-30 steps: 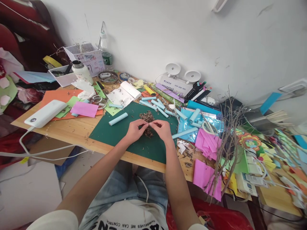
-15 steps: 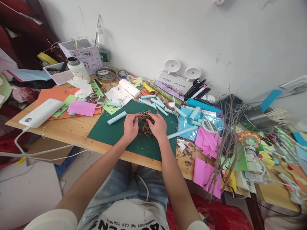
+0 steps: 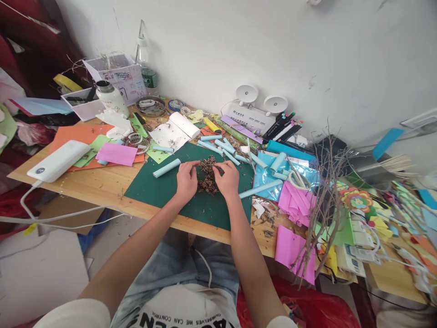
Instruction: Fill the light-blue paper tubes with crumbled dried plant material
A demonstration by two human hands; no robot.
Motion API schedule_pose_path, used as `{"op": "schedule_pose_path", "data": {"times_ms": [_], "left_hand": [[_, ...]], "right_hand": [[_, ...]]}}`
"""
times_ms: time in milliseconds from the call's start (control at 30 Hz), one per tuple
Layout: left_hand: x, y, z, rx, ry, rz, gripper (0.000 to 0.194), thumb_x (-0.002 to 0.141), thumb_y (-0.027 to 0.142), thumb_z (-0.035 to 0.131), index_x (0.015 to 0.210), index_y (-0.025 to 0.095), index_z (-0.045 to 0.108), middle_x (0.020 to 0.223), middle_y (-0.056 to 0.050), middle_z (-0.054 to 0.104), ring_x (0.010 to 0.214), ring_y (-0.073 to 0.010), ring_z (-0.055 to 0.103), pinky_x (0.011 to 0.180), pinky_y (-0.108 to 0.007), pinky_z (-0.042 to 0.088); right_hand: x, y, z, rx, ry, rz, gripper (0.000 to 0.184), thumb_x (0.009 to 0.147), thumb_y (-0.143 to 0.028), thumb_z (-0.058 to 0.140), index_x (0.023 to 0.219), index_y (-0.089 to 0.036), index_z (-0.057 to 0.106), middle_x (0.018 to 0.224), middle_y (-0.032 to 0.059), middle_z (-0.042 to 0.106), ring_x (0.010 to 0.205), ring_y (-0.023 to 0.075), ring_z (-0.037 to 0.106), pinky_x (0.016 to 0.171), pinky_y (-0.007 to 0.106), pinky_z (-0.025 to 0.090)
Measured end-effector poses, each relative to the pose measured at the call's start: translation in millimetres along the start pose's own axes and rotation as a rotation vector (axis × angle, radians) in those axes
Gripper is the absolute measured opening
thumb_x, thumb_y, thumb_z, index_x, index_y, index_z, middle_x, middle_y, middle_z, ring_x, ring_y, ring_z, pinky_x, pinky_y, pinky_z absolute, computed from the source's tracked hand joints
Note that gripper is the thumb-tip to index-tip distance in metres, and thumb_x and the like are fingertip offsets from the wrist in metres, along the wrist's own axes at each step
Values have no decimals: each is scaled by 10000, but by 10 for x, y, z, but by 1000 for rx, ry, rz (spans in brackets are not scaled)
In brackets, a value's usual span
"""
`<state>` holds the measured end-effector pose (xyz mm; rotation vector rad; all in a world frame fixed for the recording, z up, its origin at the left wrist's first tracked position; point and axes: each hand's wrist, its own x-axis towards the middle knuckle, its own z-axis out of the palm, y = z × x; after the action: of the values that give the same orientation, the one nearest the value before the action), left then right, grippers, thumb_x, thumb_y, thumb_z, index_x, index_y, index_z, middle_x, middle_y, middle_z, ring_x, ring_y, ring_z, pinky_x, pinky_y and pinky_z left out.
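A crumbly brown clump of dried plant bits [image 3: 208, 182] lies on the dark green mat [image 3: 218, 214], between my two hands. My left hand [image 3: 186, 181] is closed in a pinch at the clump's upper left edge. Across from it, my right hand [image 3: 227, 179] pinches at the upper right edge, thumb and forefinger together. The exact bits between the fingertips are too small to make out. A pale blue paper roll [image 3: 166, 168] lies just left of my left hand, and several more blue rolls [image 3: 218, 149] are scattered behind the clump.
White power bank [image 3: 58, 160] with a cable sits at the left, near an open white bottle [image 3: 112, 98]. Scissors [image 3: 299, 179], pink paper [image 3: 296, 202] and a bundle of dry twigs [image 3: 322, 200] crowd the right. A white twin-lamp unit [image 3: 251, 116] stands against the wall.
My right hand has shifted slightly right, off the top of the clump, so more of the dried bits show between the hands. The left hand stays nearly still.
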<state>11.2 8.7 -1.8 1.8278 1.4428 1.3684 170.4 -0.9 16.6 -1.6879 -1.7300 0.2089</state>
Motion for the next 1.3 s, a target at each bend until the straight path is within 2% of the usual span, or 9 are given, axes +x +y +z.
{"op": "schedule_pose_path", "data": {"times_ms": [133,267,500,633,767,900,1067,1200,1300], "left_hand": [[-1,-2,0,-24,14,-22,287,942,152,389,1079,178,639,1045,-78,672,1010,-212,588,918,-370,478],[0,8,-4,-30,11,-33,269,936,158,409,1076,177,638,1044,-78,673,1012,-214,590,916,-374,482],[-4,12,-14,-16,-8,-22,242,934,193,448,1085,182,637,1036,-82,672,996,-221,594,833,-355,506],[-4,48,-11,-45,-12,18,229,936,223,476,1084,189,648,1033,-80,681,961,-208,614,812,-340,523],[-11,82,-2,-169,-96,120,297,924,258,535,1207,201,605,1119,-79,675,909,-171,650,818,-318,552],[-39,69,-2,-213,-139,259,304,924,270,549,1213,224,632,1205,-78,660,1062,-187,644,938,-340,538],[-69,44,-6,-185,-168,221,250,921,308,555,1104,237,710,1076,-62,715,973,-180,677,899,-329,558],[-68,30,1,-204,-146,166,222,911,305,570,1036,240,741,979,-54,729,887,-174,686,822,-313,570],[-66,23,3,-227,-136,139,205,900,292,588,1018,242,748,935,-44,733,843,-166,687,782,-299,572]], "right_hand": [[-3,-45,46,-110,-73,-55,289,849,-379,638,1095,-240,701,981,83,587,946,241,549,761,337,476],[23,-39,88,-162,-70,-90,183,847,-323,645,970,-237,750,949,91,563,927,249,504,772,361,469],[76,-18,24,138,238,21,202,869,-342,612,930,-217,758,917,75,597,902,213,560,839,351,481],[67,-24,-36,289,265,115,238,849,-375,618,928,-198,755,902,76,631,866,202,597,742,314,493],[16,-69,-53,448,196,113,237,835,-382,632,920,-196,752,909,68,654,808,178,617,708,293,501],[-35,-106,-72,629,-12,73,193,809,-368,656,872,-213,753,889,43,684,821,177,639,736,288,513],[-49,-70,-94,717,-198,131,199,773,-384,680,774,-198,751,788,29,706,748,185,636,699,299,510],[-69,-73,-26,795,-144,244,253,740,-405,705,888,-200,720,753,21,705,683,178,637,664,299,529],[-83,-83,35,817,-89,236,245,731,-407,713,879,-213,693,708,3,681,636,162,623,645,292,534]]}}
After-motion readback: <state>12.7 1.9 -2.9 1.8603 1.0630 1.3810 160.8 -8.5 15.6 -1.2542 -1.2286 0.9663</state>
